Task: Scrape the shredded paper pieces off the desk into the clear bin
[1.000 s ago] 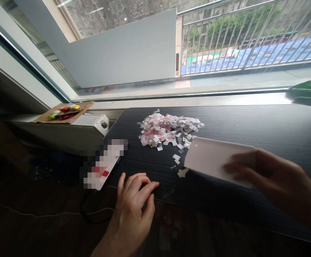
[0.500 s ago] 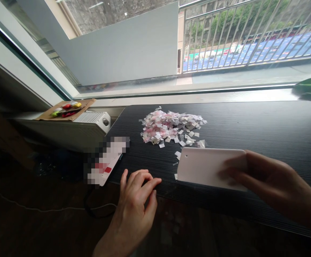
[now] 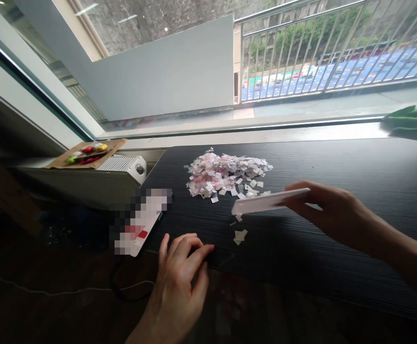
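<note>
A flat white plastic board [image 3: 262, 202] is pinched in my right hand [image 3: 316, 203]. It is tilted nearly edge-on to me, its left end over the near right fringe of a heap of small white and pink paper scraps [image 3: 223, 172]. A few loose pale scraps [image 3: 240, 235] lie on the black tabletop below the board. My left hand [image 3: 183, 267] rests at the table's near edge, its fingers loosely bent and apart, holding nothing. Whether the board touches the scraps, I cannot tell.
The black wood-grain table [image 3: 337, 165] runs along a window. At its left edge lies a white strip-shaped object [image 3: 147, 224], partly pixelated. Beyond is a radiator [image 3: 126, 165] with cardboard [image 3: 60, 157] and small colourful items on it. Something green [image 3: 414, 119] sits far right.
My right hand has raised and tipped the board from broad face to nearly edge-on, moving it slightly away from me. Loose scraps beneath now show. My left hand has stayed about still.
</note>
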`<move>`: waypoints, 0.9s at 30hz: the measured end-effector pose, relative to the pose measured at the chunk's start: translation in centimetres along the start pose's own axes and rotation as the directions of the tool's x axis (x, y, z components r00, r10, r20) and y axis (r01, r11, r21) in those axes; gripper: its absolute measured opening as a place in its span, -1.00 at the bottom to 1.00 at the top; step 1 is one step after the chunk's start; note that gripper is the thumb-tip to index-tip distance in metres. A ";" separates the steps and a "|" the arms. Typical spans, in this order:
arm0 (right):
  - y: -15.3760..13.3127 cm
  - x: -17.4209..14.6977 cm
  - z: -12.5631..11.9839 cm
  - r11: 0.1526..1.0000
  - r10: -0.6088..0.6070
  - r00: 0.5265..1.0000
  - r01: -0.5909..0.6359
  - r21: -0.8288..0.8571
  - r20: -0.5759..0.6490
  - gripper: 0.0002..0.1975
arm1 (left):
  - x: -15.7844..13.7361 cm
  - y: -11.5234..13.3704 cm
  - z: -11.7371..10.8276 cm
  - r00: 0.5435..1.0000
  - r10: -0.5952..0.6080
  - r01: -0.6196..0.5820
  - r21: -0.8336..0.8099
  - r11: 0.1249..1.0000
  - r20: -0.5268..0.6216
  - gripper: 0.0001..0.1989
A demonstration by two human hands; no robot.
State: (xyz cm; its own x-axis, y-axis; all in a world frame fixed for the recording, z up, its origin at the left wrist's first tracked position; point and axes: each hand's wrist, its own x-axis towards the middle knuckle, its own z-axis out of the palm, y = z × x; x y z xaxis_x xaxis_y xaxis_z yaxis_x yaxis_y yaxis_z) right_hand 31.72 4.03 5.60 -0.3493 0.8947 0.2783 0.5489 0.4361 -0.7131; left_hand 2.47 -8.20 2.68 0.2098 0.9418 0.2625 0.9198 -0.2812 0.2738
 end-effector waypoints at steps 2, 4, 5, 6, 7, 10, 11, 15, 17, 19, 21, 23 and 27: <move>1.6 -1.0 -1.3 0.998 0.059 0.997 -0.057 -0.037 0.043 -0.72 | -0.1 0.0 0.0 1.000 0.004 -0.004 -0.004 1.000 -0.006 -0.63; 3.0 -2.1 -2.7 0.996 0.090 0.992 -0.089 -0.017 0.083 -0.74 | -0.1 0.1 0.1 1.000 0.007 -0.007 -0.008 1.000 -0.014 -0.64; 3.4 -2.4 -3.2 0.995 0.099 0.993 -0.099 0.005 0.072 -0.75 | 0.0 0.1 0.2 1.000 0.006 -0.007 -0.009 1.000 -0.016 -0.65; 3.5 -2.5 -3.5 0.994 0.104 0.993 -0.106 0.034 0.058 -0.75 | 0.0 0.1 0.2 1.000 0.007 -0.007 -0.009 1.000 -0.019 -0.65; 3.4 -2.5 -3.5 0.992 0.105 0.993 -0.108 0.066 0.046 -0.74 | 0.1 0.1 0.3 1.000 0.007 -0.007 -0.008 1.000 -0.018 -0.66; 1.6 -1.3 -1.8 0.983 0.082 0.992 -0.096 0.156 0.090 -0.69 | 0.1 -0.1 0.4 1.000 -0.001 0.001 0.003 1.000 -0.019 -0.66; 0.9 -0.8 -1.1 0.980 0.071 0.986 -0.097 0.175 0.150 -0.68 | 0.0 -0.1 0.4 1.000 0.003 -0.003 0.009 1.000 -0.017 -0.66; -0.7 0.6 0.4 0.961 0.024 0.942 -0.114 0.252 0.335 -0.65 | -0.2 -0.6 0.3 0.999 0.041 -0.041 0.032 0.999 0.001 -0.64; -0.2 0.1 -0.7 0.968 0.058 0.917 -0.149 0.202 0.395 -0.63 | -0.3 -0.8 0.3 0.999 0.053 -0.052 0.039 0.998 -0.009 -0.64; 0.7 -1.2 -2.6 0.971 0.116 0.900 -0.191 0.142 0.419 -0.65 | -0.3 -0.9 0.4 0.997 0.064 -0.062 0.037 0.997 -0.032 -0.65; 1.5 -2.7 -4.8 0.962 0.160 0.897 -0.234 0.137 0.412 -0.67 | -0.2 -0.8 0.6 0.995 0.067 -0.066 0.022 0.998 -0.070 -0.66; 2.0 -3.9 -6.4 0.956 0.195 0.923 -0.255 0.147 0.332 -0.70 | -0.2 -0.7 0.8 0.991 0.061 -0.062 0.000 0.998 -0.116 -0.69; 2.8 -4.2 -6.9 0.942 0.249 0.951 -0.282 0.184 0.183 -0.66 | -0.1 -0.9 1.1 0.985 0.069 -0.072 -0.010 0.997 -0.158 -0.72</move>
State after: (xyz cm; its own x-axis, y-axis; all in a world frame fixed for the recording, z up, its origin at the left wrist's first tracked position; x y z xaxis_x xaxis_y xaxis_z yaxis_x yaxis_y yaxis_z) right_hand 39.98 2.17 6.89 -0.3345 0.9419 -0.0302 0.4756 0.1410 -0.8683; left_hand 2.00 -7.88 1.35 0.2180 0.8792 0.4235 0.8991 -0.3497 0.2631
